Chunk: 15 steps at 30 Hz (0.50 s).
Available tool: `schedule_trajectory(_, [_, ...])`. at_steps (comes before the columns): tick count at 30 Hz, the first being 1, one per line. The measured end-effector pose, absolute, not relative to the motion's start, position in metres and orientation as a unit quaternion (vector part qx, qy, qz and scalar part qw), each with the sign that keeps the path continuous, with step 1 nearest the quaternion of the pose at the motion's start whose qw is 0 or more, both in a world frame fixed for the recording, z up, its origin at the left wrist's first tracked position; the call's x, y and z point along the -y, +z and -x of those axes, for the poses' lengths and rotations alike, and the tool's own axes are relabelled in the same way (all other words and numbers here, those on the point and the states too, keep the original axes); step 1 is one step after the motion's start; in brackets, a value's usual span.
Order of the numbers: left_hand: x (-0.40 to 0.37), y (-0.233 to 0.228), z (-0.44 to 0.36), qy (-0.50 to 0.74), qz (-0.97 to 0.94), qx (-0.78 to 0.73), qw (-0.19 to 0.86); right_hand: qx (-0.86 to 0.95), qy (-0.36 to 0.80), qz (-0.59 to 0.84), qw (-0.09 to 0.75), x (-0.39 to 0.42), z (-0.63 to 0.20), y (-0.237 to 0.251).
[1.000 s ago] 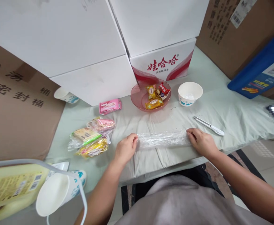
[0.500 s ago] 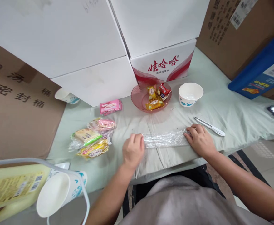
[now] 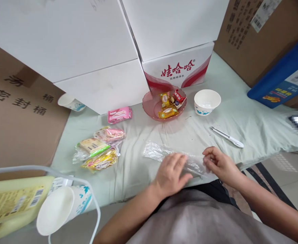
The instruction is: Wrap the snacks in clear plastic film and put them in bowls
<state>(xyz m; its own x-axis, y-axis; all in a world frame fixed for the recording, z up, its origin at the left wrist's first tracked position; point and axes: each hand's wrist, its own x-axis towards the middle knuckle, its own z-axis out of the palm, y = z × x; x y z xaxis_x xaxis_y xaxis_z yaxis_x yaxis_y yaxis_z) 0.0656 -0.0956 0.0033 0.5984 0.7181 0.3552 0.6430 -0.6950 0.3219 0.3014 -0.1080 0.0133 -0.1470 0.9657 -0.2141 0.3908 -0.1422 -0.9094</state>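
Observation:
A crinkled strip of clear plastic film (image 3: 154, 150) lies slantwise on the cloth near the front edge. My left hand (image 3: 173, 174) rests across its middle, fingers stretched out and thumb apart, hiding part of it. At the film's right end, my right hand (image 3: 221, 166) has its fingers curled in and appears to pinch the edge. Beyond that hand lies a white utility knife (image 3: 226, 137), untouched. A pink glass bowl (image 3: 149, 107) farther back holds several wrapped snacks, among them a yellow packet (image 3: 168, 112) and a red packet (image 3: 178, 97).
To the bowl's right stands a white paper cup (image 3: 207, 101). Several packaged snacks (image 3: 98, 149) and a pink packet (image 3: 118, 115) lie at left. White cartons (image 3: 95, 91) wall the back. A blue bottle (image 3: 278, 78) stands right; a large paper cup (image 3: 59, 210) and grey tube (image 3: 94, 203) are front left.
My left hand has moved right, from the film's left end onto its middle, and its fingers have opened out. My right hand has come slightly nearer me. The film now slants.

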Motion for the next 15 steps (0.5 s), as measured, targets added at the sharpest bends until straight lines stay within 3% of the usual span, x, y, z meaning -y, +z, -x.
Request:
schedule_trajectory(5, [0.117,-0.018,-0.091,0.217,-0.905,-0.325,0.167,0.602,0.632,0.415,0.255,0.115,-0.290,0.041])
schedule_trajectory(11, [0.105,-0.007,-0.076,0.248,-0.849,-0.285,0.370,0.724,0.510,0.374,0.273,0.102,-0.298,0.038])
schedule_trajectory(15, [0.095,-0.002,-0.067,0.236,-0.752,-0.342,0.512,0.750,0.454,0.383,0.292,0.089,-0.285,0.023])
